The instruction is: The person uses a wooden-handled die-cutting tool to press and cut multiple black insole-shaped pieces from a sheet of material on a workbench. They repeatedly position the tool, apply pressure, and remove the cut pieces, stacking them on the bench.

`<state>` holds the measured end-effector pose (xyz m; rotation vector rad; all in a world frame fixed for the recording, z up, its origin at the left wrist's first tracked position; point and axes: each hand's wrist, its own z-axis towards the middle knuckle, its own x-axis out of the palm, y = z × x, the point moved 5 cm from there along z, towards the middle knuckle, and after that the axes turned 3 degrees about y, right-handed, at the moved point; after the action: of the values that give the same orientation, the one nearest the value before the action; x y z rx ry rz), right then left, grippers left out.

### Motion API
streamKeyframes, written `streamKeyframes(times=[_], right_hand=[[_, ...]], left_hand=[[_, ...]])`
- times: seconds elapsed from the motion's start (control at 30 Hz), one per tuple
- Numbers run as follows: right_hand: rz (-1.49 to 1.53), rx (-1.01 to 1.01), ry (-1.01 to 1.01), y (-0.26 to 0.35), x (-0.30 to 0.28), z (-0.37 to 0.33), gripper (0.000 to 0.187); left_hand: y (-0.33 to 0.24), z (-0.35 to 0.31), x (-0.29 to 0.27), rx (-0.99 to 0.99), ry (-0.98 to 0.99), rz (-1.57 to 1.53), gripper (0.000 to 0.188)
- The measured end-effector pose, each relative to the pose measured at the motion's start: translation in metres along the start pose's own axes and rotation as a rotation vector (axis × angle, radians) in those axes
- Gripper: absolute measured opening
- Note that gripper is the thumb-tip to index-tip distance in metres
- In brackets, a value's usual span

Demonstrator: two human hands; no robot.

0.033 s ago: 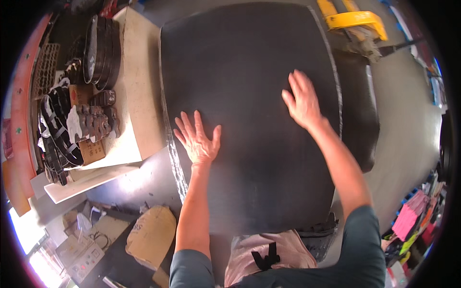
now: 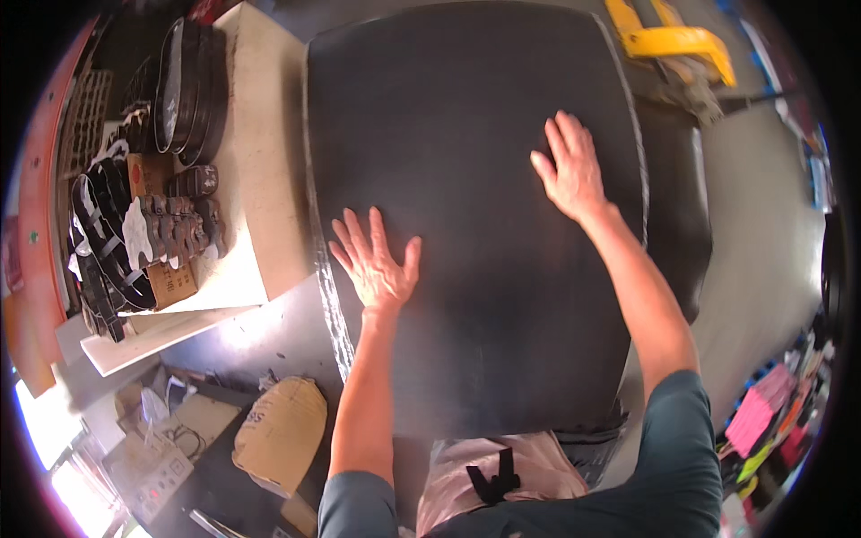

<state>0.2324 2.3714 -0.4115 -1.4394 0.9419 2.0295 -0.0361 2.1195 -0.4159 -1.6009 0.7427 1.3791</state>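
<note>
Right hand (image 2: 576, 177), shifted slightly forward over black sheet (image 2: 484, 251); left hand (image 2: 380, 276): both wide, empty. Step, we judge: smoothing; next calls for even pressure.

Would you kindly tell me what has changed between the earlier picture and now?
The right hand has moved slightly forward over the black sheet, toward its far edge. Nothing was taken hold of or let go. The left hand stays spread near the sheet's left edge; the camera view has shifted slightly.
</note>
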Motion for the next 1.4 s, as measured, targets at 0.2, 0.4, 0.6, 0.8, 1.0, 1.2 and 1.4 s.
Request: streamKeyframes(times=[0.2,0.4,0.6,0.8,1.0,1.2,1.4], right_hand=[[-0.192,0.180,0.227,-0.038,0.071,0.232,0.103],[-0.119,0.286,0.483,-0.029,0.066,0.298,0.117],[-0.156,0.250,0.433,-0.020,0.052,0.297,0.101],[-0.193,0.070,0.586,-0.004,0.015,0.316,0.071],[-0.097,-0.096,0.683,0.053,-0.011,0.233,0.042],[0.176,-0.249,0.607,0.114,-0.055,0.024,0.025],[0.231,-0.241,0.771,0.132,-0.128,-0.169,0.020]], left_hand=[[0.005,0.000,-0.003,-0.038,0.077,-0.077,0.097],[0.003,0.002,-0.004,-0.083,0.113,-0.080,0.105],[0.007,-0.004,0.001,-0.086,0.108,-0.093,0.105],[0.004,0.001,-0.005,-0.093,0.098,-0.101,0.103],[0.004,-0.001,-0.006,-0.100,0.104,-0.077,0.101],[0.008,-0.002,0.006,-0.087,0.079,0.026,0.086],[0.014,-0.072,0.026,-0.032,0.461,-0.226,0.059]])
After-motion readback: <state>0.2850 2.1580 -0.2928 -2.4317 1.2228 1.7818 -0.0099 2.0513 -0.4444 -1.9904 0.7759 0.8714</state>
